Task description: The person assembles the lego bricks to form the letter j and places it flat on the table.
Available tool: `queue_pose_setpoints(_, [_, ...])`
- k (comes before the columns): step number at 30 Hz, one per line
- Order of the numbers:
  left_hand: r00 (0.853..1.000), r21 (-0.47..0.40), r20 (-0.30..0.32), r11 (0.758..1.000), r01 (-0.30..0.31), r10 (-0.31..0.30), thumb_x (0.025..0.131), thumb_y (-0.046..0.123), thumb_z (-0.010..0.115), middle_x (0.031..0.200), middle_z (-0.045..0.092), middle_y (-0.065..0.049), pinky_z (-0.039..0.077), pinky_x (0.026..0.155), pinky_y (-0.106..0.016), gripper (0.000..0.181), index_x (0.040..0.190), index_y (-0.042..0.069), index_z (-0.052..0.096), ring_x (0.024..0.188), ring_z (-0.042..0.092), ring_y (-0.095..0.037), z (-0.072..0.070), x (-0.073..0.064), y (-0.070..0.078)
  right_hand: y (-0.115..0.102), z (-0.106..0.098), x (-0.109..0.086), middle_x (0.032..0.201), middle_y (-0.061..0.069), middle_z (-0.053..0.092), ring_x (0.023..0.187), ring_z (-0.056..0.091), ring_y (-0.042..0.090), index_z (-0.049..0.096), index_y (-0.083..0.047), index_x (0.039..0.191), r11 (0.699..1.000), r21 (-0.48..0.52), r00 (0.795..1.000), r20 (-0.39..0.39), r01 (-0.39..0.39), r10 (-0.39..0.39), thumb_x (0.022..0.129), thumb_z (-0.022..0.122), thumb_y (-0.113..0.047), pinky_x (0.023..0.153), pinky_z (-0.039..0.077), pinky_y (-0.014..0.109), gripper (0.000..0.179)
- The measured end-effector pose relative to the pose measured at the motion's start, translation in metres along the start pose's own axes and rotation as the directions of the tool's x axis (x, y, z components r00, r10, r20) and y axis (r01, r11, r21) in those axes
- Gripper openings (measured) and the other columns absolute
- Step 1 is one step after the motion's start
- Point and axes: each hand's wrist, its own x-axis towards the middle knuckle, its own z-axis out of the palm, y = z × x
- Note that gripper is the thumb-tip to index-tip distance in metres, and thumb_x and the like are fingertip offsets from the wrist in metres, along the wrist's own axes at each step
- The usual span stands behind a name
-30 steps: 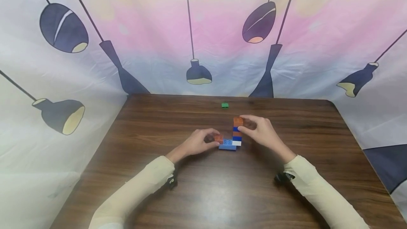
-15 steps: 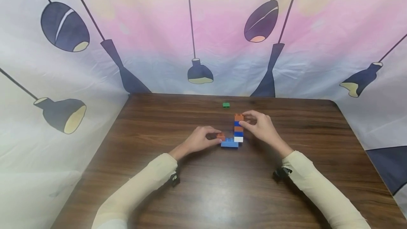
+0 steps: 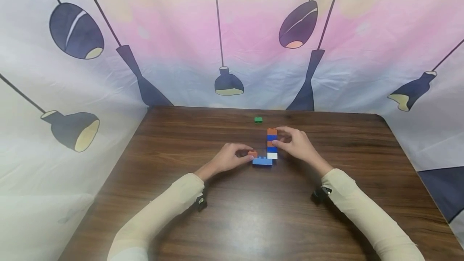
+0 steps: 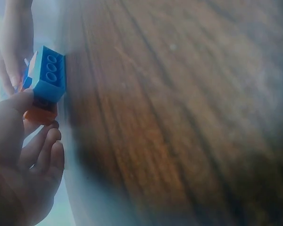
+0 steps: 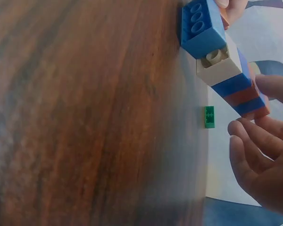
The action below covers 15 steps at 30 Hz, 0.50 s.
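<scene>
A light blue toy building brick (image 3: pixel 262 161) forms the base of a joined build. On its left end sits an orange brick (image 3: pixel 252 154), pinched between the thumb and fingers of my left hand (image 3: pixel 228 158). A white brick (image 3: pixel 272 156) is on its right end and overhangs it, under a column of alternating dark blue and orange bricks (image 5: pixel 247 96). My right hand (image 3: pixel 297 144) grips this column near its upper part. Both wrist views show the hollow underside of the light blue brick (image 4: pixel 52 68), so the build is held off the table.
A small green brick (image 3: pixel 258 120) lies on the brown wooden table (image 3: pixel 239 212) near its far edge. Behind the table hangs a cloth backdrop (image 3: pixel 181 31) printed with lamps. Dark wrist devices (image 3: pixel 320 195) are under the sleeves.
The build has risen slightly in the head view and tipped back, showing more of its front and less of its studs. Both hands keep their hold and move with it.
</scene>
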Motion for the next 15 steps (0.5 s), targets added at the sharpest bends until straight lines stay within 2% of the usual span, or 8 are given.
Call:
queue_pose_setpoints(8, [1.0,0.005,-0.011,1.0,0.011,-0.011,0.098,0.045,0.067,0.12,0.074,0.001,0.054,0.094,-0.034,0.04,0.126,0.017,0.072,0.111,0.067,-0.013,0.001,0.004,-0.002,0.008,0.001,0.009,0.131,0.015,0.068,0.109,0.069,0.031,0.054,-0.008,0.145,0.998,0.019,0.995,0.086,-0.052,0.05,0.091,0.076,-0.048,0.087,0.058,0.048,0.071])
queue_pose_setpoints(15, [1.0,0.008,-0.008,1.0,0.018,-0.018,0.099,0.043,0.067,0.119,0.074,0.002,0.054,0.095,-0.035,0.037,0.124,0.017,0.073,0.111,0.067,-0.013,0.001,0.007,-0.003,0.016,0.003,0.012,0.135,0.018,0.065,0.114,0.067,0.034,0.051,-0.004,0.147,0.998,0.039,0.99,0.133,-0.052,0.046,0.091,0.074,-0.05,0.091,0.056,0.051,0.076])
